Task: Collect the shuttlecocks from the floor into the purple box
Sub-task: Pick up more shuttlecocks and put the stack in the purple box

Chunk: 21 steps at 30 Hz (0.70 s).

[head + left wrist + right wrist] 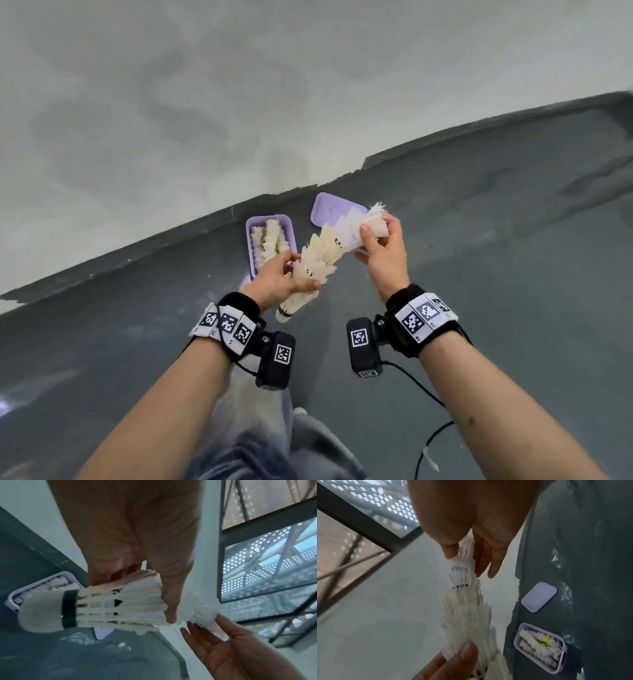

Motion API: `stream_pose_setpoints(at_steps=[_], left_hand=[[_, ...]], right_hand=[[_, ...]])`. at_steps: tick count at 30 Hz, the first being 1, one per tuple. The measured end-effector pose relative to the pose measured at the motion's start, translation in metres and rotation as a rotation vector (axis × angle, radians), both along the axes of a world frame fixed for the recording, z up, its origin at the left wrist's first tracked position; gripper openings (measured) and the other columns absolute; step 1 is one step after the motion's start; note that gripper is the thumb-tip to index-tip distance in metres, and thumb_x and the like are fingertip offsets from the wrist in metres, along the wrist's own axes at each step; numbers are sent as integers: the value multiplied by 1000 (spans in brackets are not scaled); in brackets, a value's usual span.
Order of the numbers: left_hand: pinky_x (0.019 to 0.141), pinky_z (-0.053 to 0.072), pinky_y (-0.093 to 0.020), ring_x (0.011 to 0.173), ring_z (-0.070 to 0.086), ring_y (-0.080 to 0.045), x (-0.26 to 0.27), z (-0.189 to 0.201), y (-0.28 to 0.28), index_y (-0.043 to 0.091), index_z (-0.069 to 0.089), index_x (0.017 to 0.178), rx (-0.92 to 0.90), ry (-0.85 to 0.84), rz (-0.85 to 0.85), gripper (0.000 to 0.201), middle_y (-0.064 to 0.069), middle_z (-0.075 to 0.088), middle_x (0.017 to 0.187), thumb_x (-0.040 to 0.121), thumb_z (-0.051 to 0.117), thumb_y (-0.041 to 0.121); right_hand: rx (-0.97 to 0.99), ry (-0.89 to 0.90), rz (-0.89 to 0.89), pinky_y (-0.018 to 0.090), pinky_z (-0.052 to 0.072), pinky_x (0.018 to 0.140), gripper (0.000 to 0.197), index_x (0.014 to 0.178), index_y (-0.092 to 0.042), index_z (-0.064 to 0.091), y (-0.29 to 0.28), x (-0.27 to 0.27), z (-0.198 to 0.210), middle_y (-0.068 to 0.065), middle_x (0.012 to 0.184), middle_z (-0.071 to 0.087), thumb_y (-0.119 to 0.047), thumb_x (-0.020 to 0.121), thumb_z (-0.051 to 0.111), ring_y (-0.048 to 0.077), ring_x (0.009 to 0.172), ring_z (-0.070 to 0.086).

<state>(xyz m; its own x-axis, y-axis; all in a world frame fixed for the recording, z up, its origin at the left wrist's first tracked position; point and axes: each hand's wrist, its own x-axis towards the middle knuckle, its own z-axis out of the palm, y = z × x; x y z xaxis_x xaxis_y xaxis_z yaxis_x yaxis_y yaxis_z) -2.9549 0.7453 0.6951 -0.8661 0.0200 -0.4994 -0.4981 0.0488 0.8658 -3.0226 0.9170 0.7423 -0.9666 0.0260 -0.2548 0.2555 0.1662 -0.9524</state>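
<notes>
Hands (329,263) grip feathery nested shuttlecocks (318,260) — purple box (251,253)

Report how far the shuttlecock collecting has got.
Done: the purple box on the floor already holds rows of shuttlecocks, its lid lying beside it. In hand: a nested stack of shuttlecocks, gripped by the left hand and right hand above the floor. Left: laying that stack in the box.

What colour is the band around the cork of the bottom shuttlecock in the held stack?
Dark, near black, on the band; clearest in the left wrist view.
</notes>
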Motion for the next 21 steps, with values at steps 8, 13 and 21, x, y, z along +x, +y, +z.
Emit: stream_pose_setpoints(at_steps=[8, 13, 21], left_hand=[[85, 41, -24, 105, 55, -16, -144, -105, -24, 19, 48, 130, -143, -105, 151, 71, -1, 57, 116, 70, 82, 36], [92, 44, -24, 104, 58, -16, -218, -189, -50, 21, 51, 127, -181, -138, 279, 66, 3, 60, 112, 70, 83, 32], [92, 51, -34, 102, 62, -21, -257, -421, -42, 22, 57, 119, -157, -297, 624, 62, -2, 64, 109, 65, 87, 28]], right_hand=[[6, -129, 128, 27, 57, 72, 39, 137, -22, 40, -46, -174, -110, 12, 120, 60, -17, 100, 48, 29, 109, 62], [47, -163, 200, 23, 57, 67, 37, 135, -19, 43, -76, -263, -200, 13, 118, 61, -15, 99, 48, 23, 101, 64], [343, -116, 613, 41, 57, 78, 16, 108, -33, 52, -107, -358, -440, -1, 103, 67, -33, 92, 54, 21, 92, 66]])
